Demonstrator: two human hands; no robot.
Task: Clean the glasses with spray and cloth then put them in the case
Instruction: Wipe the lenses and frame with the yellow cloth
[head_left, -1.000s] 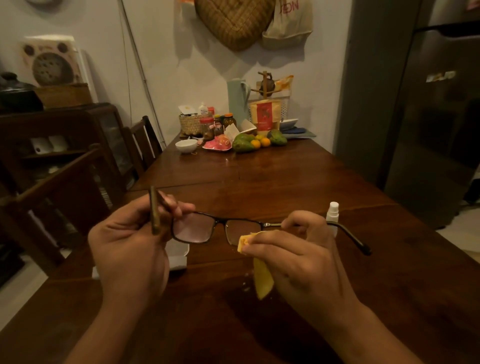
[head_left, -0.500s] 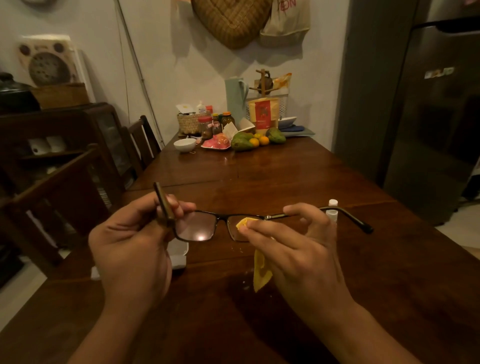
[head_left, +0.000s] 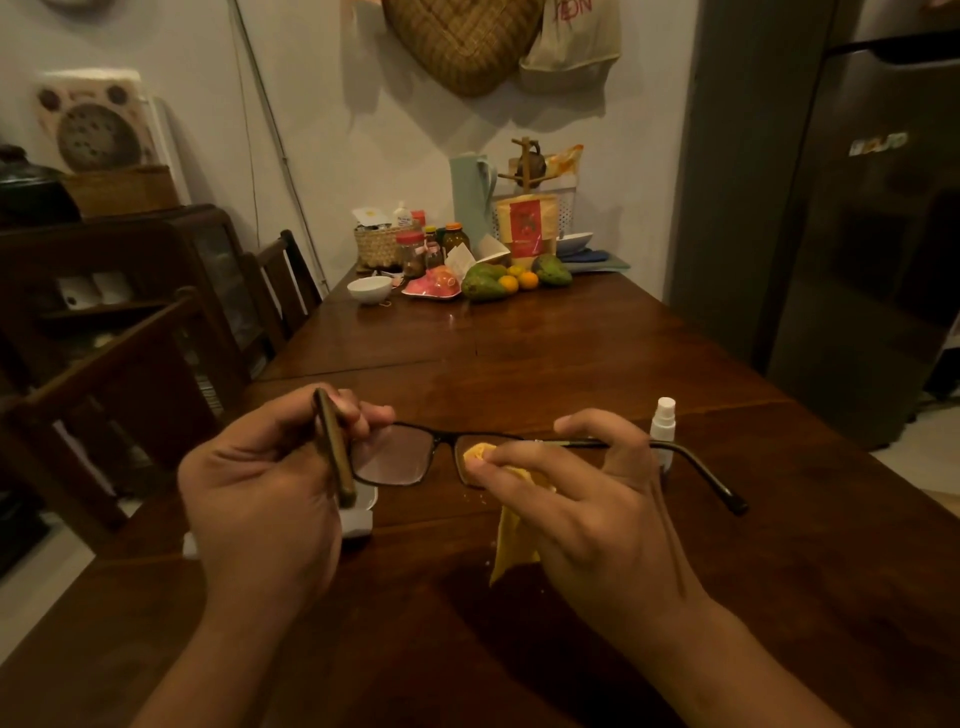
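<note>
**One head camera, looking forward and down along the table**

There is only one view, so no part of the scene is shared between two cameras. The camera sits on the person's head, at the near short end of the wooden dining table (head_left: 571, 353), and it faces along the table toward the far wall. It is tilted down and is near the table: the near end fills the low part of the frame. The lens is wide-angle, so the grey refrigerator (head_left: 857, 234) right of the table and the dark chair (head_left: 104, 395) left of the table both appear, with leaning lines.
</note>
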